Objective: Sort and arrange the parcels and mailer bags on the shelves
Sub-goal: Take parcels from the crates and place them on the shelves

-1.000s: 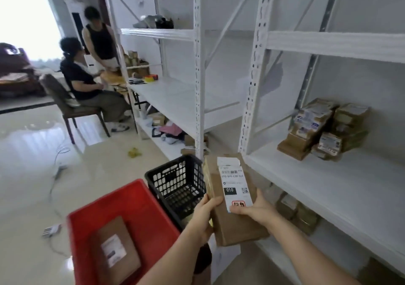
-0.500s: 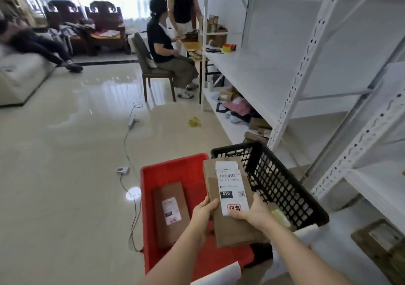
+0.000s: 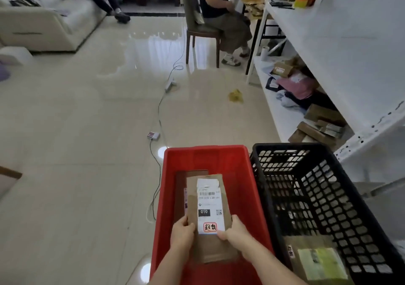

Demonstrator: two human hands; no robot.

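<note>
Over red crate [image 3: 241, 175], brown parcel [image 3: 208, 210] between left hand [image 3: 183, 233] and right hand [image 3: 235, 233]

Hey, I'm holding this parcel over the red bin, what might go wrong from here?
Both hands, left hand and right hand, hold the brown parcel only at its near end, so the far end could dip and slip out. Dropped into the red bin, it would likely cover the other parcel and hide its label. The cable across the floor is a trip hazard if you step forward.
</note>
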